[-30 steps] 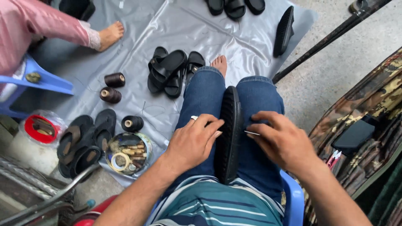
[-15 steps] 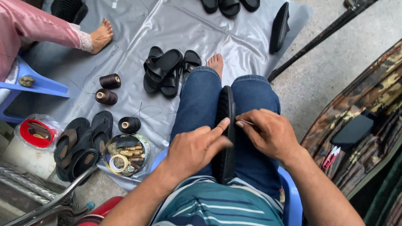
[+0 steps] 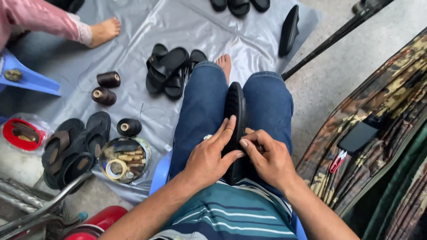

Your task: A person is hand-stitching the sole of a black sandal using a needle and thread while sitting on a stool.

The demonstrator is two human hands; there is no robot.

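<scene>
Because it is clamped on edge between the knees at frame centre, the black sandal (image 3: 235, 111) is steadied; the left hand (image 3: 209, 155) is pressed flat against it, while the right hand (image 3: 269, 160) is pinched at its edge, possibly on a needle.

A black rubber sandal (image 3: 235, 116) stands on edge between the knees of the seated person, on the lap. The left hand (image 3: 209, 155) lies against its left side, the right hand (image 3: 270, 160) against its right, thumbs meeting at the sole's edge. Left of the legs, on a grey plastic sheet (image 3: 249, 40) spread on the floor, lie a pile of black sandals (image 3: 168, 71), three dark thread spools (image 3: 106, 88) and a round tin of odds and ends (image 3: 124, 160). A flat black phone (image 3: 358, 137) lies on a camouflage cloth (image 3: 391, 111) at the right.
</scene>
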